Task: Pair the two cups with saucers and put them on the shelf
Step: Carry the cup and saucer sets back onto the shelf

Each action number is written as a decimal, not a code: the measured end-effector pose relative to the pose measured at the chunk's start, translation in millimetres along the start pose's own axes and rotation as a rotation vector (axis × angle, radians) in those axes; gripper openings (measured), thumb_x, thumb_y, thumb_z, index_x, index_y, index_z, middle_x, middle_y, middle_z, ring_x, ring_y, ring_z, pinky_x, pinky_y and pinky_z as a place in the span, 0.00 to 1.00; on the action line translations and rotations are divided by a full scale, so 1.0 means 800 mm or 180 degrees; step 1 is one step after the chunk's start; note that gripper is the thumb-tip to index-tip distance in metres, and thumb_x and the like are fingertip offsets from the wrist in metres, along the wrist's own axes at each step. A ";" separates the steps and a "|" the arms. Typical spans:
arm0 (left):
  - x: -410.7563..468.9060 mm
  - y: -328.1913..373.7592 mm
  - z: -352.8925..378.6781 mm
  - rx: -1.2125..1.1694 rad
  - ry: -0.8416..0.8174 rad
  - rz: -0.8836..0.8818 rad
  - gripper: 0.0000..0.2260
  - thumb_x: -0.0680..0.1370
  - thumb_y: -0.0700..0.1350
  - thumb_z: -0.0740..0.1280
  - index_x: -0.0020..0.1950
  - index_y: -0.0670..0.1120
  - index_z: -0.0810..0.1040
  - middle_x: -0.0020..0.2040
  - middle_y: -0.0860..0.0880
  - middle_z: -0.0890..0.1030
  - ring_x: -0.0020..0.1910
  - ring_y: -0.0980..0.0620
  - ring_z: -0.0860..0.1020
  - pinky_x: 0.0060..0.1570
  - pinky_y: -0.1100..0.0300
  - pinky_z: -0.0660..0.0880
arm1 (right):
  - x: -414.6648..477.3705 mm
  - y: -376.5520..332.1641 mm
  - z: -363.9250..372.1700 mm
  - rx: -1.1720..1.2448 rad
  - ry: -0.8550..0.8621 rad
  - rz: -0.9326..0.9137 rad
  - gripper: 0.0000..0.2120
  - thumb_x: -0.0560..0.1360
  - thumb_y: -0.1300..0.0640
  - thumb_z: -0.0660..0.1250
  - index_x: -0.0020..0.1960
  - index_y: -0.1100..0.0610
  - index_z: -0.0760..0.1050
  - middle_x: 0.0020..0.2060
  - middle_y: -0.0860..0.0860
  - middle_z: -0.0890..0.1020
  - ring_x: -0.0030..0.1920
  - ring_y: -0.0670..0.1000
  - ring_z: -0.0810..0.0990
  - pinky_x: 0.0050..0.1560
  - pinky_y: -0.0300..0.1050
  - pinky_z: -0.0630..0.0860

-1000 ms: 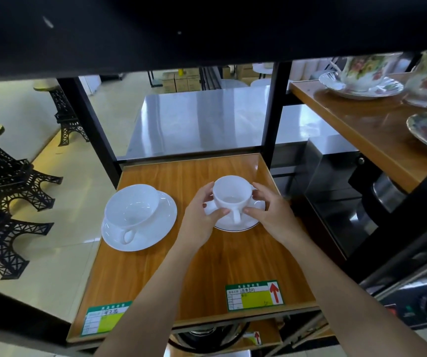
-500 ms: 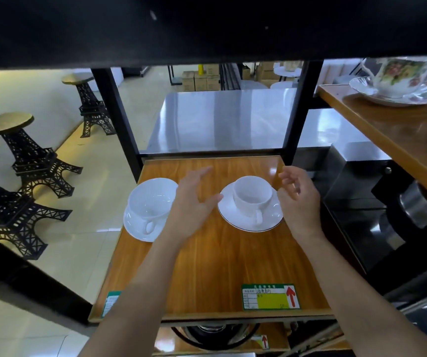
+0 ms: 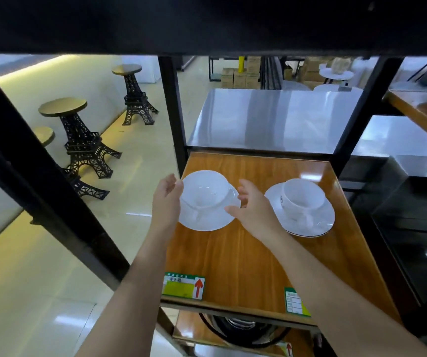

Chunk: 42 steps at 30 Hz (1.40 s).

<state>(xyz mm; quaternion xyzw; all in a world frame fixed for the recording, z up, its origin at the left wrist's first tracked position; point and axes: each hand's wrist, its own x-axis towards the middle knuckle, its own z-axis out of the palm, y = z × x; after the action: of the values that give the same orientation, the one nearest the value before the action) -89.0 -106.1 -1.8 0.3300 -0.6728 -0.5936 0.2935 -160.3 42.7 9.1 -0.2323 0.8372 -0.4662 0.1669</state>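
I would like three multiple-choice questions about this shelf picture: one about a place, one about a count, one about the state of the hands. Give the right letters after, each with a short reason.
1. Where does the left cup stand?
A. on the left saucer
B. on the bare shelf
C. on the floor

2. How many white cups are on the shelf?
A. one
B. two
C. four

3. What are the left hand and right hand doing?
A. lifting the right cup
B. open on either side of the left cup
C. holding a price label

Answers:
1 A, saucer rim shows around it.
2 B, one on each saucer.
3 B, fingers spread, nothing gripped.
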 end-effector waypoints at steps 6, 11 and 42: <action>-0.017 -0.020 -0.020 0.0068 -0.0528 0.0077 0.23 0.81 0.41 0.60 0.75 0.48 0.60 0.72 0.52 0.68 0.68 0.60 0.68 0.57 0.73 0.62 | 0.009 0.001 0.011 -0.0169 -0.0280 0.0052 0.40 0.72 0.58 0.70 0.76 0.52 0.51 0.74 0.52 0.64 0.72 0.55 0.65 0.67 0.52 0.68; -0.023 -0.020 -0.026 0.0265 -0.1047 0.0681 0.25 0.71 0.40 0.68 0.66 0.51 0.66 0.54 0.69 0.74 0.50 0.81 0.71 0.42 0.84 0.68 | 0.012 -0.001 0.014 -0.0141 -0.0304 -0.0004 0.39 0.72 0.59 0.71 0.76 0.52 0.53 0.72 0.52 0.67 0.71 0.55 0.66 0.69 0.55 0.67; -0.019 -0.041 -0.026 0.0768 -0.0058 -0.0327 0.21 0.78 0.43 0.63 0.71 0.45 0.66 0.64 0.44 0.76 0.61 0.46 0.74 0.55 0.55 0.70 | -0.005 0.036 0.019 0.0279 0.0533 0.0799 0.21 0.77 0.50 0.61 0.67 0.57 0.65 0.45 0.55 0.80 0.31 0.47 0.75 0.22 0.33 0.67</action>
<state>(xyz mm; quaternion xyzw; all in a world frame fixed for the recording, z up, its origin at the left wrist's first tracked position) -60.0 -109.0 -31.9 0.3916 -0.7241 -0.5256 0.2148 -155.6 47.3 -23.1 -0.0787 0.8495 -0.4954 0.1635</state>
